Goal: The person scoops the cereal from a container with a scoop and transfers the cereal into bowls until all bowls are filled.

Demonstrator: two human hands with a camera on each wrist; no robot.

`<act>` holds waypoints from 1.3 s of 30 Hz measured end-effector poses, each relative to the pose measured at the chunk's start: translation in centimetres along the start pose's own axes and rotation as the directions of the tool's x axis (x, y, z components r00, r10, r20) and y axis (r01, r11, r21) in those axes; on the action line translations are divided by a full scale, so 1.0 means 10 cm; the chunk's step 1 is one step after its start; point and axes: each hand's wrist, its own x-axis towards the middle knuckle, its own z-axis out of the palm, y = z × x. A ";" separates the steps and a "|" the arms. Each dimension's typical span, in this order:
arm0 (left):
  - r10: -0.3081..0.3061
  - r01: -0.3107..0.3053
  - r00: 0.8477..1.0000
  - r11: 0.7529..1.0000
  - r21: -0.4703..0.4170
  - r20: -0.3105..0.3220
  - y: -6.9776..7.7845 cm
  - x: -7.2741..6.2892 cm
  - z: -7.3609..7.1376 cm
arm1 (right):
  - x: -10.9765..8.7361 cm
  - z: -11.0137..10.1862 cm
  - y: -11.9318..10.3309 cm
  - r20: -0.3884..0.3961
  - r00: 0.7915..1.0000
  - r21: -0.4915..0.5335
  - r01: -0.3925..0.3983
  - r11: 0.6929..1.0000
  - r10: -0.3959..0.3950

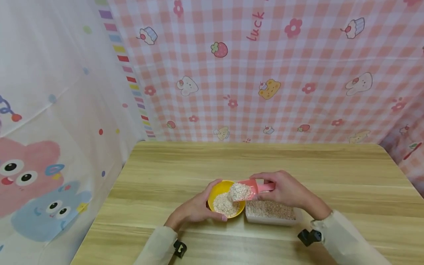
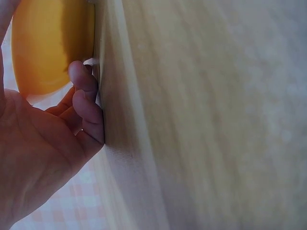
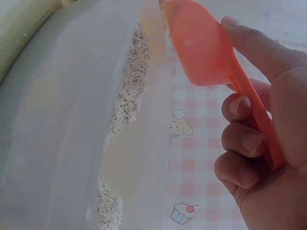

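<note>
My left hand [image 1: 195, 208] grips a yellow bowl [image 1: 216, 189] from its left side, thumb at the near rim. Pale oat flakes [image 1: 222, 206] lie inside it. In the left wrist view the bowl [image 2: 41, 48] stands on the table, some curled fingertips near its base. My right hand [image 1: 289, 188] holds a pink scoop [image 1: 254, 188] by its handle, the oat-filled end over the bowl's right rim. The right wrist view shows fingers wrapped about the handle and the scoop's underside [image 3: 201, 45]. Beneath the right hand sits a translucent box [image 1: 271, 220] of oat flakes.
The wooden table [image 1: 159, 165] ends at the back against a pink checked cloth [image 1: 205, 73]. A white cartoon-print cloth [image 1: 66, 121] hangs at the left. The box stands close to the bowl's right side. Each wrist bears a small black device [image 1: 309, 237].
</note>
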 end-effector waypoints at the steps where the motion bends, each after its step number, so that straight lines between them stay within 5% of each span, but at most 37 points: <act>1: 0.001 -0.001 1.000 1.000 -0.005 0.000 0.00 0.00 0.00 | 0.00 0.00 0.00 -0.003 1.000 -0.007 0.003 1.000 -0.003; 18: -0.007 0.007 1.000 1.000 -0.008 0.003 -0.01 0.00 0.00 | -0.01 -0.04 -0.05 -0.040 0.999 -0.114 0.027 0.993 -0.031; 39: -0.004 0.005 1.000 1.000 -0.021 0.008 -0.03 0.02 -0.01 | 0.00 -0.08 -0.12 -0.046 0.994 -0.327 0.075 0.942 -0.095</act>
